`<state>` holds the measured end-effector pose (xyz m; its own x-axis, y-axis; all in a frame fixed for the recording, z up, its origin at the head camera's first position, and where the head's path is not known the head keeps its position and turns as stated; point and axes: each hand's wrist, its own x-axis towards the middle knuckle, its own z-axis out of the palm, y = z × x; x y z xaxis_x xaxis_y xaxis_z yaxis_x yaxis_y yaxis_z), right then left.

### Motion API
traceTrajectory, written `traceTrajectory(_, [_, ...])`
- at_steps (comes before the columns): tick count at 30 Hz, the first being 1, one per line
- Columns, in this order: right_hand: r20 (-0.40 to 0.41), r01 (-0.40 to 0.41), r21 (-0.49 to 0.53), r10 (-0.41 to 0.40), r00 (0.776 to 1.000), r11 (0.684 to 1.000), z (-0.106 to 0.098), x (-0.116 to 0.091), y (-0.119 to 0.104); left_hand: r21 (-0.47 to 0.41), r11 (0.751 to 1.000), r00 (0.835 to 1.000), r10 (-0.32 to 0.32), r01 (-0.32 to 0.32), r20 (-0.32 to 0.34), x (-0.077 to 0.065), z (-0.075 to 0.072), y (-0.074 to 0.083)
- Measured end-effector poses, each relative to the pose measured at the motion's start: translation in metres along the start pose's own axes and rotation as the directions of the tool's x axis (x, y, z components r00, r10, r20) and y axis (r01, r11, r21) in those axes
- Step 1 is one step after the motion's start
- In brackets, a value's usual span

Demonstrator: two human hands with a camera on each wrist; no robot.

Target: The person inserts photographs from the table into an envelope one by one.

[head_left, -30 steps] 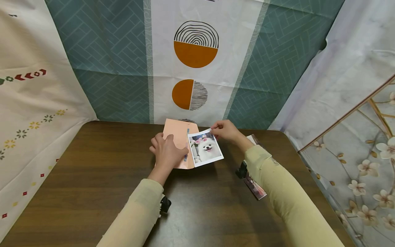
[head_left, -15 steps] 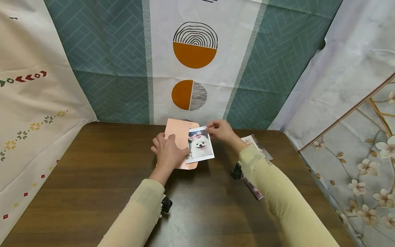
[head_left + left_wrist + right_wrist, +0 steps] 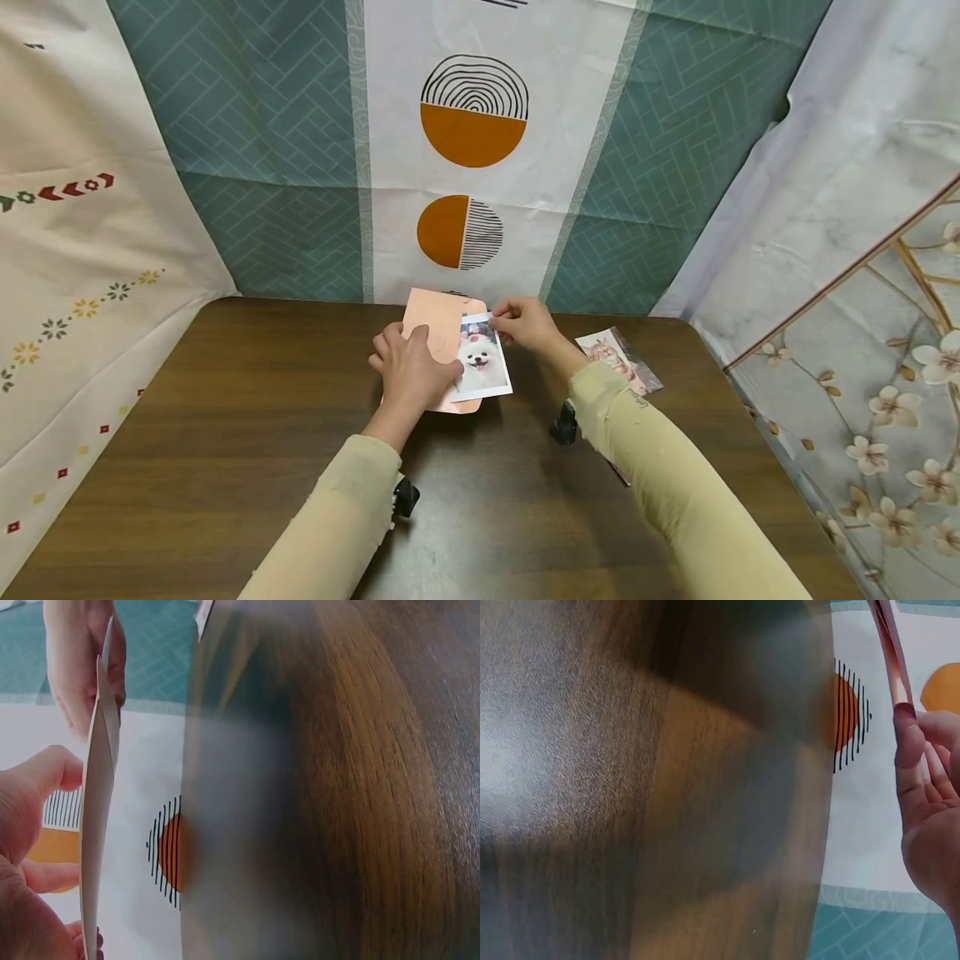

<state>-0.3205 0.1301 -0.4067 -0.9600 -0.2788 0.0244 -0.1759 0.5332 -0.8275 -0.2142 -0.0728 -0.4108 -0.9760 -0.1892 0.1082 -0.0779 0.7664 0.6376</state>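
Left hand (image 3: 408, 367) grasps the peach envelope (image 3: 432, 321), thumb over its front near the mouth, fingers behind; presumably this steadies it. Right hand (image 3: 522, 323) pinches the dog photo (image 3: 482, 367) at 1 upper corner, likely to leave the opposite edge unobstructed. Photo position: left edge hidden behind the envelope's front panel, the rest exposed over the flap. Cat picture (image 3: 609, 352) lies on the table (image 3: 225, 417) near the right forearm, apparently set aside to free both hands.

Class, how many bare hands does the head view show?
2. The bare left hand grips the pale-pink paper envelope; the bare right hand pinches the rectangular white-bordered photo of a white dog.
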Motion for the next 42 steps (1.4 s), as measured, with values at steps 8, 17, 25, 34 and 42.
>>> traceTrajectory(8, [0.024,-0.022,0.101,0.020,1.000,0.995,0.007,0.002,-0.001,-0.012,1.000,1.000,0.012,-0.011,0.013,-0.001,0.003,0.003])
traceTrajectory(17, [-0.024,-0.058,0.339,0.070,0.997,0.939,0.022,0.003,-0.003,-0.038,0.999,1.000,0.019,-0.019,-0.002,-0.001,0.004,0.004])
traceTrajectory(25, [0.035,-0.093,0.367,0.086,0.996,0.926,0.021,0.002,-0.006,-0.051,0.999,1.000,0.020,-0.020,0.001,0.000,0.003,0.003])
traceTrajectory(34, [0.051,-0.116,0.378,0.105,0.993,0.918,0.021,0.003,-0.010,-0.063,0.998,1.000,0.013,-0.011,0.020,0.000,0.003,0.006])
traceTrajectory(42, [0.030,-0.114,0.421,0.112,0.993,0.900,0.021,0.004,-0.009,-0.091,0.996,1.000,0.022,-0.022,0.004,-0.001,0.005,0.010])
